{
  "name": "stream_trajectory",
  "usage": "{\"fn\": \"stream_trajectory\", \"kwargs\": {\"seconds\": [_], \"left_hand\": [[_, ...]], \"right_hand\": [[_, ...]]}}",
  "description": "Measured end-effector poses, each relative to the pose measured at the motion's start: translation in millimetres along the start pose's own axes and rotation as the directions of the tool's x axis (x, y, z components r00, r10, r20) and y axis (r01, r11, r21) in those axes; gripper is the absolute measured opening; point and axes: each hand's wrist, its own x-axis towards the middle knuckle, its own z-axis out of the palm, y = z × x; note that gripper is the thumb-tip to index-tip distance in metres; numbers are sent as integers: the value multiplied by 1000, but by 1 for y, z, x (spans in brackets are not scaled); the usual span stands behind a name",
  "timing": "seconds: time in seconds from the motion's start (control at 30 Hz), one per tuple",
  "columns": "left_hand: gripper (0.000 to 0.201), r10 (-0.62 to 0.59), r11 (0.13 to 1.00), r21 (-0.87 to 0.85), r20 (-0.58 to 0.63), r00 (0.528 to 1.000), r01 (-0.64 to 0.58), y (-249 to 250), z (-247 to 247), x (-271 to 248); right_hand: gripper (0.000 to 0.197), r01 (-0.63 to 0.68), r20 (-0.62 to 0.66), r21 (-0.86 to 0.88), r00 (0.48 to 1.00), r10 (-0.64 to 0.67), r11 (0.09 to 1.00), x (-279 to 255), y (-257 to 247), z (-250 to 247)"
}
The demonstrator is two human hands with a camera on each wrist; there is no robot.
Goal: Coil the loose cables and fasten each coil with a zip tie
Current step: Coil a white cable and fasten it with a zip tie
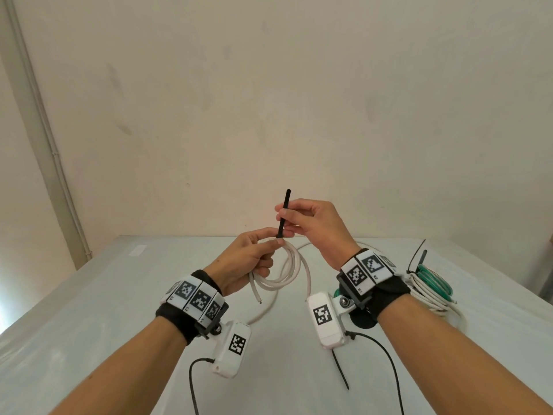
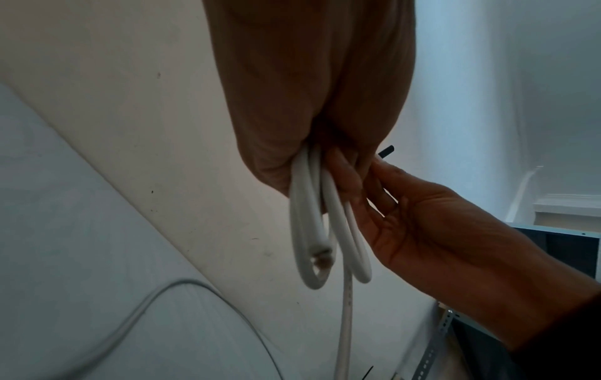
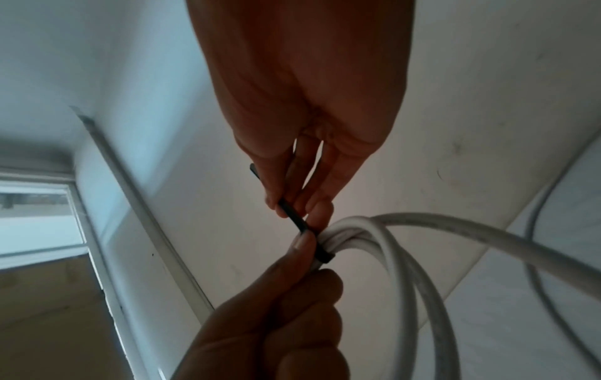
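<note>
A white cable coil point(image 1: 287, 268) hangs above the table, and my left hand point(image 1: 254, 259) grips its top, thumb pressed beside the tie's head. A black zip tie point(image 1: 283, 214) wraps the coil's strands there and its tail points up. My right hand point(image 1: 302, 220) pinches that tail between thumb and fingers just above the coil. The right wrist view shows the zip tie point(image 3: 296, 218) running from the pinch down round the white coil point(image 3: 367, 239). In the left wrist view the coil's loops point(image 2: 312, 231) dangle below my left hand point(image 2: 309, 102), and one end of the cable trails down to the table.
At the right of the table point(image 1: 89, 295) lie a tied green coil point(image 1: 434, 280) and a white coil point(image 1: 425, 292) with black tie tails sticking up. A loose black zip tie point(image 1: 341, 369) lies near the front. More white cable curves across the table behind my hands.
</note>
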Motion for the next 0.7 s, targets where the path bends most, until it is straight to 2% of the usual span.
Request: {"fn": "stream_trajectory", "kwargs": {"seconds": [0.17, 0.3, 0.4, 0.53, 0.63, 0.7], "left_hand": [[25, -103, 983, -156, -19, 995, 98, 0, -5, 5], [20, -198, 952, -244, -38, 979, 183, 1, -7, 7], [9, -268, 900, -362, -20, 963, 243, 2, -2, 4], [16, -263, 917, -341, -131, 956, 205, 1, 2, 6], [11, -207, 948, -284, -199, 958, 146, 4, 6, 7], [18, -189, 944, -310, -232, 954, 111, 5, 8, 6]], "right_hand": [[15, 45, 62, -38, 997, -42, 998, -3, 2, 0], [15, -8, 118, -2, 993, 8, 1000, -6, 4, -4], [14, -30, 129, -4, 991, 30, 1000, -5, 5, -5], [14, -24, 127, -19, 992, 26, 1000, -6, 8, -4], [17, -24, 189, -20, 982, 27, 1000, -7, 7, -6], [17, -25, 230, -32, 973, 31, 999, -8, 5, -7]]}}
